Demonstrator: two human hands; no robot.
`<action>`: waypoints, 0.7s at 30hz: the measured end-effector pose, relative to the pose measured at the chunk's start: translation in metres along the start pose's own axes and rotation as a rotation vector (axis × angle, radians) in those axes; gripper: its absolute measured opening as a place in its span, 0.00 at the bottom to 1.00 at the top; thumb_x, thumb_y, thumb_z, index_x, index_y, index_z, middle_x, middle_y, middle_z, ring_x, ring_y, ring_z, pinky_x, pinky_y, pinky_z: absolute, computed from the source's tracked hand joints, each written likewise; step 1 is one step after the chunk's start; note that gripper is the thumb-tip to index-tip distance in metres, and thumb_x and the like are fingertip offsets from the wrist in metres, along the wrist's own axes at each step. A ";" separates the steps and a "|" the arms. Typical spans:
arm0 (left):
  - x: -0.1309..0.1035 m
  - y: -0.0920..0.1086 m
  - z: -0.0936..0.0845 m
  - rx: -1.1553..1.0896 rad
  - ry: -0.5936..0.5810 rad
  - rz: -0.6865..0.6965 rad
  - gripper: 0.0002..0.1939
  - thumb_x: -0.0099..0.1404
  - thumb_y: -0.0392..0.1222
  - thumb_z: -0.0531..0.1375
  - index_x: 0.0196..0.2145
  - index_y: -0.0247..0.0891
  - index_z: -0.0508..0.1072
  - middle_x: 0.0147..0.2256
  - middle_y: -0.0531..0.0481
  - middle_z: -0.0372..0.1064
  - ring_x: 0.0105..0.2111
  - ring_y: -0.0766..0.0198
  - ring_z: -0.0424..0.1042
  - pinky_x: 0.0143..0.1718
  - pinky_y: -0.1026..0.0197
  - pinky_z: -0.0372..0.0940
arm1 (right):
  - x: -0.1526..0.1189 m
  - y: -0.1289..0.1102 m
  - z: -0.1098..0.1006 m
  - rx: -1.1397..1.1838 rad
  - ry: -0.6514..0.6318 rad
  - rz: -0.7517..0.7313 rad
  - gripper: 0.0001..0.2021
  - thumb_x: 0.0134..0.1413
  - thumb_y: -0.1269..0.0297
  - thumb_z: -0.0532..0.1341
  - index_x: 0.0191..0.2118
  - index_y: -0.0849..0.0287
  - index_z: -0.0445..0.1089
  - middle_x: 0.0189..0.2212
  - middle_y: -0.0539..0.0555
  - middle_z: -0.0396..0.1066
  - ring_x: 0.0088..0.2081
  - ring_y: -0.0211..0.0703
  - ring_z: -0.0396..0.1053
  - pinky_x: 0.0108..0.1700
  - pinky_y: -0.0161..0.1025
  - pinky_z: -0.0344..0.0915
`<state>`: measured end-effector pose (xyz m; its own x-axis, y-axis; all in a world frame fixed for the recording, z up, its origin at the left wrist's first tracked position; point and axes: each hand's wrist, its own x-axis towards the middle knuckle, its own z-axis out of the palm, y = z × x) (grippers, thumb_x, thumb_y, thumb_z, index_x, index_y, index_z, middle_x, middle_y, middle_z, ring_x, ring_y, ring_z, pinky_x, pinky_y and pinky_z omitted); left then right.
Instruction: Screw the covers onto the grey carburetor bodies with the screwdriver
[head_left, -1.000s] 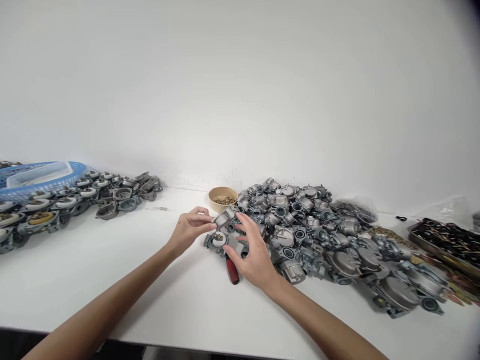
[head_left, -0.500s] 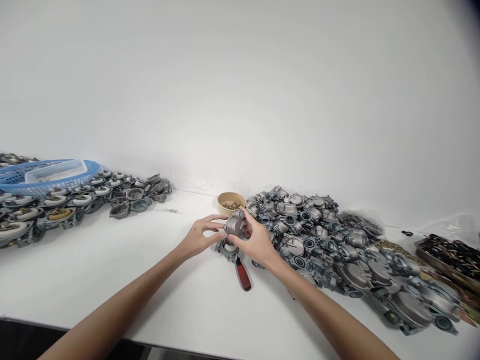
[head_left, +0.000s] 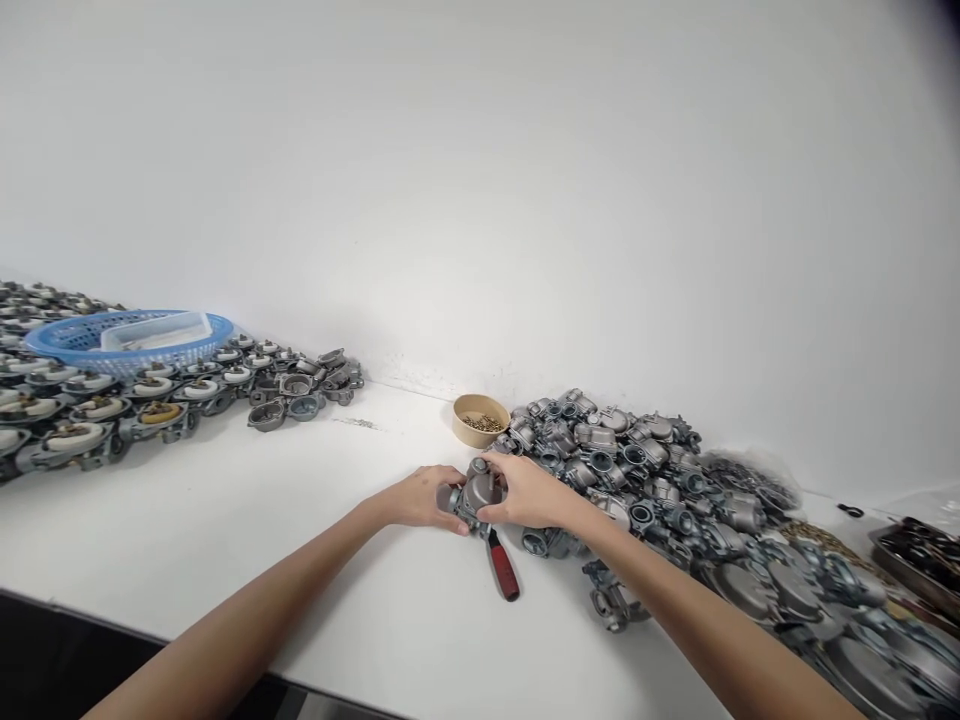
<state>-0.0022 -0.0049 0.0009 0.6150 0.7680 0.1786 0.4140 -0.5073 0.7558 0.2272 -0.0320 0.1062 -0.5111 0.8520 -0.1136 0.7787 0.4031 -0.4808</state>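
Observation:
A grey metal cover (head_left: 481,490) sits on a carburetor body low over the white table. My right hand (head_left: 525,490) curls around the cover's right side, thumb in front and fingers behind. From the left, my left hand (head_left: 429,498) grips the carburetor body (head_left: 459,505), fingers behind and thumb in front. Just below the hands lies a screwdriver with a red handle (head_left: 505,572), its shaft end reaching toward the body. Behind them stands a round tan bowl (head_left: 480,445) holding small brass-coloured pieces.
Many carburetors (head_left: 600,450) are heaped to the right. On the left, rows of open carburetors with white rings (head_left: 199,388) surround a blue basket (head_left: 67,350) with a clear tray. Loose metal covers (head_left: 296,385) lie nearby. A dark tray (head_left: 919,560) is at far right.
The cover has come down onto the carburetor body. My left hand has moved from the cover to the body. The view has shifted, so the table's things appear farther right.

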 end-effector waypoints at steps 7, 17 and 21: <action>0.001 0.005 0.002 -0.059 -0.010 0.016 0.24 0.56 0.60 0.71 0.39 0.37 0.80 0.36 0.51 0.75 0.37 0.59 0.72 0.37 0.64 0.63 | 0.001 0.001 0.003 -0.030 -0.041 0.009 0.42 0.47 0.49 0.72 0.66 0.60 0.64 0.57 0.65 0.72 0.53 0.60 0.73 0.49 0.46 0.71; 0.000 0.009 0.002 -0.065 0.024 0.010 0.22 0.54 0.59 0.72 0.36 0.38 0.80 0.32 0.53 0.73 0.33 0.61 0.68 0.34 0.64 0.59 | 0.065 0.011 -0.041 -0.226 0.064 0.014 0.23 0.69 0.53 0.61 0.63 0.58 0.65 0.59 0.61 0.68 0.56 0.52 0.70 0.59 0.55 0.69; 0.001 0.010 0.001 -0.043 0.049 -0.004 0.22 0.51 0.58 0.74 0.34 0.38 0.80 0.30 0.55 0.71 0.33 0.62 0.67 0.34 0.64 0.57 | 0.121 0.026 -0.053 -0.377 -0.002 0.075 0.16 0.69 0.58 0.62 0.56 0.59 0.70 0.56 0.59 0.69 0.54 0.50 0.71 0.57 0.53 0.71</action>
<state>0.0030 -0.0095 0.0081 0.5792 0.7889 0.2053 0.3865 -0.4876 0.7829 0.2054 0.0994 0.1261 -0.4480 0.8832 -0.1386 0.8929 0.4344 -0.1180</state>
